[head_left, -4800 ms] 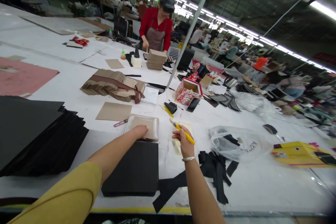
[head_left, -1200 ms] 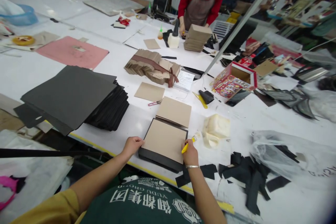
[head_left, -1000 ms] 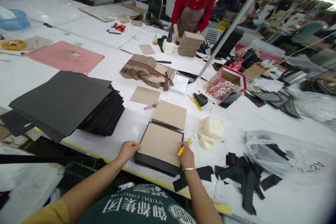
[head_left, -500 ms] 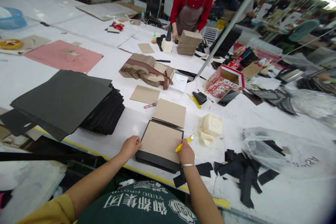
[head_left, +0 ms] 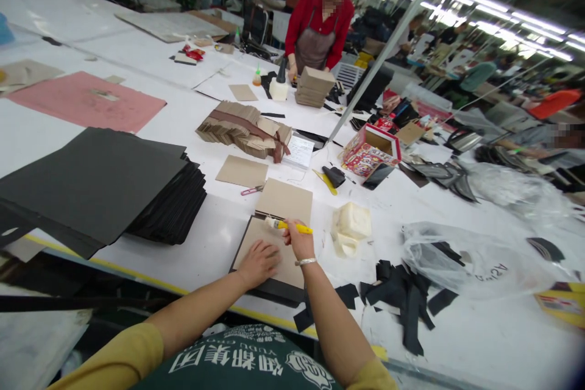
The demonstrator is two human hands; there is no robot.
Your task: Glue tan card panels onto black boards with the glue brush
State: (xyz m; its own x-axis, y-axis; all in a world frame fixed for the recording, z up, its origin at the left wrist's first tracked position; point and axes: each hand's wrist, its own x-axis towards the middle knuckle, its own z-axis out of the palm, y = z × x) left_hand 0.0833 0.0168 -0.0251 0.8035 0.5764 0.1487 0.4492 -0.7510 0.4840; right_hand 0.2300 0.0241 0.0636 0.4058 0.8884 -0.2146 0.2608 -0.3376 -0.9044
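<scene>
The wearer's two hands show: one left hand point(head_left: 258, 262) and one right hand point(head_left: 298, 241). There is one yellow-handled brush point(head_left: 289, 226). Near the hands lie three flat brown cardboard sheets point(head_left: 284, 200). Further off are one tied bundle of brown cards point(head_left: 242, 129), one squared stack of brown cards point(head_left: 314, 86), one pile of large black sheets point(head_left: 105, 189), one pink sheet point(head_left: 86, 100), one whitish plastic tub point(head_left: 350, 228), one red printed carton point(head_left: 371, 150), one clear plastic bag point(head_left: 461, 259) and one co-worker in a red top point(head_left: 320, 18).
</scene>
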